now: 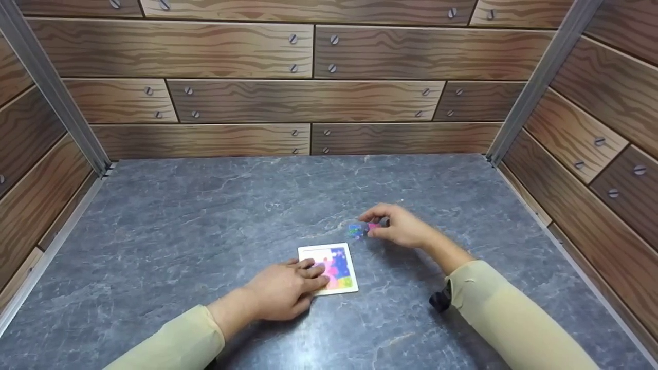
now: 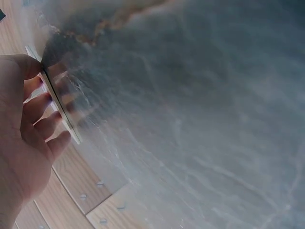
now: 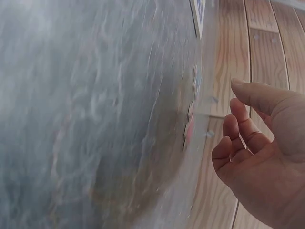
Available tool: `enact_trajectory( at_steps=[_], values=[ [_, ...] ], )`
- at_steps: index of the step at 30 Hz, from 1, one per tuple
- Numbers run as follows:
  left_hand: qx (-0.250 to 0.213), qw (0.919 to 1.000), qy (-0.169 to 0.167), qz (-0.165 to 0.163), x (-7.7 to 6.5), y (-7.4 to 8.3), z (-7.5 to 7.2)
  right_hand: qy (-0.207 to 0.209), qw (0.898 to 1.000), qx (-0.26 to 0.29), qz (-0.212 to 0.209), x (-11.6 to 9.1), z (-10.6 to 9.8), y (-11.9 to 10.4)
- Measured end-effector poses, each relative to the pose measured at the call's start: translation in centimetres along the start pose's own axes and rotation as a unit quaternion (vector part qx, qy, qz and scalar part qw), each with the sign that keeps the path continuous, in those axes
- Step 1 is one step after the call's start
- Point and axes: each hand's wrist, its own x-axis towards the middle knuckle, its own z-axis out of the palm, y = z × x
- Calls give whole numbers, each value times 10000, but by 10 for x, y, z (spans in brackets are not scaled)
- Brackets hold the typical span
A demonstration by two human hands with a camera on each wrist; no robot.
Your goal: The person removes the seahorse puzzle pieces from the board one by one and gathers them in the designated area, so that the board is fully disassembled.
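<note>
A flat picture puzzle with a white border point(image 1: 348, 267) lies on the grey table, coloured pink, blue and yellow-green. My left hand point(image 1: 280, 291) rests over its left part with extended fingers, hiding that side. In the left wrist view, the thumb is at the near edge of the puzzle board point(image 2: 61, 107). Beyond the board to the right lie small loose puzzle pieces, a blue-green one point(image 1: 354, 229) and a pink one point(image 1: 373, 226). Over the pink piece hovers my right hand point(image 1: 406, 227); the right wrist view shows its bent fingers apart from the pieces point(image 3: 189, 128), holding nothing.
The grey marbled tabletop point(image 1: 205, 216) is bordered by wood-print panels point(image 1: 247, 103) at the back and both sides. Metal posts point(image 1: 534, 77) stand in the back corners. A black device point(image 1: 440, 299) sits at the right wrist by the sleeve.
</note>
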Motion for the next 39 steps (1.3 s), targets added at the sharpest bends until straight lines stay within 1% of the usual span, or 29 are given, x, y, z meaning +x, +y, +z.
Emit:
enact_trajectory(
  at_steps=[6, 10, 15, 22, 28, 31, 35, 39],
  values=[
    [212, 9997, 59, 83, 1, 2, -1, -216, 9997, -142, -20, 0, 10, -13],
    [234, 9997, 56, 98, 2, 4, -1, -417, 9986, -225, -239, 2, 15, -18],
    [184, 9997, 1, 152, 9, 5, -3, -625, 9967, -263, -436, 5, 21, -22],
    [159, 9997, -53, 178, 15, 7, -2, -970, 9937, -380, -404, 9, 31, -28],
    [180, 9997, -61, 146, 17, 8, -2, -1212, 9891, -579, -606, 12, 37, -30],
    [227, 9996, -97, 147, 19, 8, -1, -1379, 9870, -632, -533, 12, 39, -30],
    [278, 9994, -155, 135, 19, 8, 0, -1568, 9846, -568, -521, 13, 40, -30],
    [230, 9995, -198, 78, 18, 8, 1, -1675, 9828, -500, -593, 13, 40, -30]
  ],
)
